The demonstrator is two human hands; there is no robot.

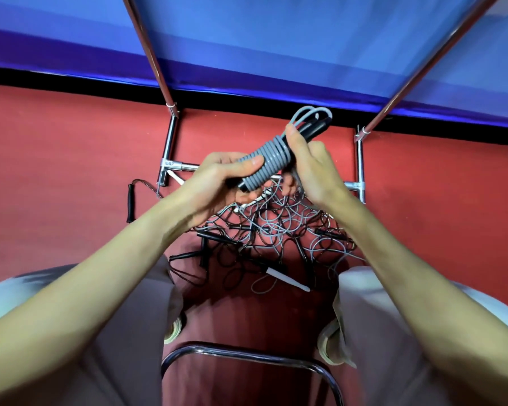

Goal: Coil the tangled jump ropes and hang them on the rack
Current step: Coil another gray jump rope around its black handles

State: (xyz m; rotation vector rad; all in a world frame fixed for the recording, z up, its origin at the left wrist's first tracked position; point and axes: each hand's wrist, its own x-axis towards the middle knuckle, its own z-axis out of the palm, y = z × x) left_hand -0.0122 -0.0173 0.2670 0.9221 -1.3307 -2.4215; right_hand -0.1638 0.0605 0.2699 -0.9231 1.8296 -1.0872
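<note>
**One grey rope bundled in both hands, the tangle waiting below**

Nearest the camera, at the bottom of the frame, a curved chrome chair rail [247, 354] runs between the person's knees [123, 332]. Both forearms rise from the lower corners to the centre of the frame.

There the left hand [217, 183] grips the lower end of a grey coiled rope [264, 158], thumb laid along the wraps, and a black handle end pokes out beneath. The right hand [305, 165] holds the upper end, thumb pressed where the wraps stop and a few loose loops fan out toward the upper right. Both hands are closed round this one bundle.

The cord looks light, smooth and springy, so its wraps would likely slacken if let go. The safest hold seems to be across the wraps at mid-bundle, or by the stiff handles inside.

Just below the hands, on the red floor [56, 171], lies the tangled pile [276, 232] of thin grey and black cords. The ropes there cannot be counted. At least four black handles and one white handle [288, 279] show, and one more black handle [129, 205] lies apart at centre left.

The chrome rack [170, 148] stands behind the pile, two uprights slanting to the top edge. Nothing visibly hangs on it.
</note>
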